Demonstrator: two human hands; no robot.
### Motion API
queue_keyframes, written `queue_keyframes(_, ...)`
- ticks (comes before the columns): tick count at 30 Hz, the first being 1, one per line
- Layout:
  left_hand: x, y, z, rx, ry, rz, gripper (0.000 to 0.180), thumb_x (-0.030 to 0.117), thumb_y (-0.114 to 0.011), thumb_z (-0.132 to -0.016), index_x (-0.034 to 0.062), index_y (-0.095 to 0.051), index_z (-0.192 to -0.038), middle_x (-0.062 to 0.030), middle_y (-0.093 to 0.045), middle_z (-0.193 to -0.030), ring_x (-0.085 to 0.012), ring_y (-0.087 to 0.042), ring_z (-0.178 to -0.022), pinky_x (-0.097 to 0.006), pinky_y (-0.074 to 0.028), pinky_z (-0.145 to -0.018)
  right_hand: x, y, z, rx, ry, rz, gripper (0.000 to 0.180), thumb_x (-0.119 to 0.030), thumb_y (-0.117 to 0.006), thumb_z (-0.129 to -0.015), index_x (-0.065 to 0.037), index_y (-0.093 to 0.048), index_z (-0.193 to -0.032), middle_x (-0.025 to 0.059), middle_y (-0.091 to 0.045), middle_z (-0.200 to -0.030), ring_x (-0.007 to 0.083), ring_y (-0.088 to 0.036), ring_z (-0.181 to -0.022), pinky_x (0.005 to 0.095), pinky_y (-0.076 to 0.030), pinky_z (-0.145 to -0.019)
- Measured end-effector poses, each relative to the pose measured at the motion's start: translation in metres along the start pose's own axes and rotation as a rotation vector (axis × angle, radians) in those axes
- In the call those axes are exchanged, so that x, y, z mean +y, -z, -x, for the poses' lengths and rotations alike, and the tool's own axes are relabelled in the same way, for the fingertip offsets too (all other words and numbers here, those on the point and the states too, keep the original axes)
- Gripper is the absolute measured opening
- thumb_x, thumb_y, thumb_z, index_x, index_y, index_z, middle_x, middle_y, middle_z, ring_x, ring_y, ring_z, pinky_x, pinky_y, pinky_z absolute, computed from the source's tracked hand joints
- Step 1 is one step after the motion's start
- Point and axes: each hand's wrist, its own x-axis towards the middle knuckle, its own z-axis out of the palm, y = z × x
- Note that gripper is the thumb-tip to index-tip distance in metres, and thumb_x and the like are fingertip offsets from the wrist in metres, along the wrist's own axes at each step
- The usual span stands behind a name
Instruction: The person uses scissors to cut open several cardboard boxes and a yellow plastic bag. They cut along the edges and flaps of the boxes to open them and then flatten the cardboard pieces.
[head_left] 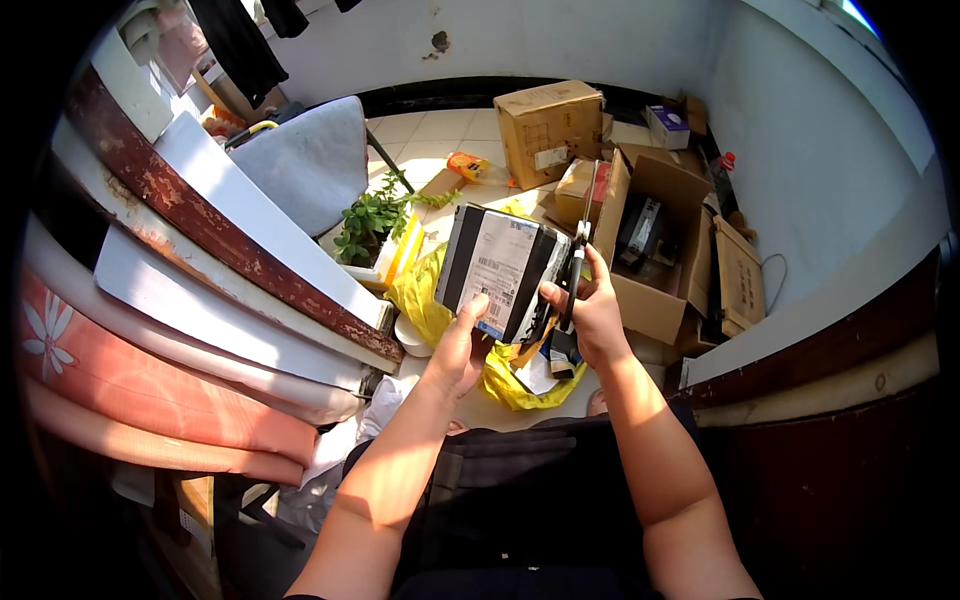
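At frame centre, a labelled parcel [500, 250] is clamped by the left hand's [458, 348] fingers, scissors [578, 256] by the right hand's [599, 312]. Fingers could be nicked should the blades slip.

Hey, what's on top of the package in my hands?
On the upward face of the package is a white printed label, with black bands alongside. The thumb of your left hand covers part of the label, so whatever is beneath it is hidden.
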Motion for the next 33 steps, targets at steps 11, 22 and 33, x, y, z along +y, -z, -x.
queue_keyframes(11,0.015,-0.026,0.005,0.142,-0.525,-0.511,0.054,0.013,-0.066,-0.086,0.0007,-0.038,-0.131,-0.0105,-0.054,-0.121,-0.017,-0.054,-0.106,-0.031,-0.043,-0.093,0.007,0.008,-0.001,0.051,0.023,-0.032,0.075,-0.002,-0.071,-0.077,-0.002,-0.026,-0.137,0.0073,-0.064,-0.093,0.0118,-0.061,-0.075,0.0252,-0.051,-0.072)
queue_keyframes(22,0.024,0.001,0.01,0.107,-0.137,-0.244,0.038,0.018,-0.061,-0.091,-0.0001,-0.054,-0.123,-0.0087,-0.06,-0.116,-0.0182,-0.057,-0.104,-0.03,-0.045,-0.091,0.011,0.017,-0.004,0.049,-0.09,0.194,0.062,0.004,-0.062,-0.071,0.001,-0.036,-0.127,0.0104,-0.065,-0.09,0.0133,-0.064,-0.076,0.0232,-0.05,-0.068)
queue_keyframes(33,0.027,0.014,-0.001,0.117,0.039,0.03,0.04,0.024,-0.055,-0.094,-0.005,-0.053,-0.122,-0.0121,-0.061,-0.117,-0.0201,-0.06,-0.105,-0.032,-0.046,-0.093,-0.002,0.012,-0.002,-0.026,-0.221,0.05,0.082,-0.013,-0.079,-0.075,0.0,-0.024,-0.135,0.0111,-0.065,-0.092,0.0143,-0.064,-0.08,0.0285,-0.052,-0.068)
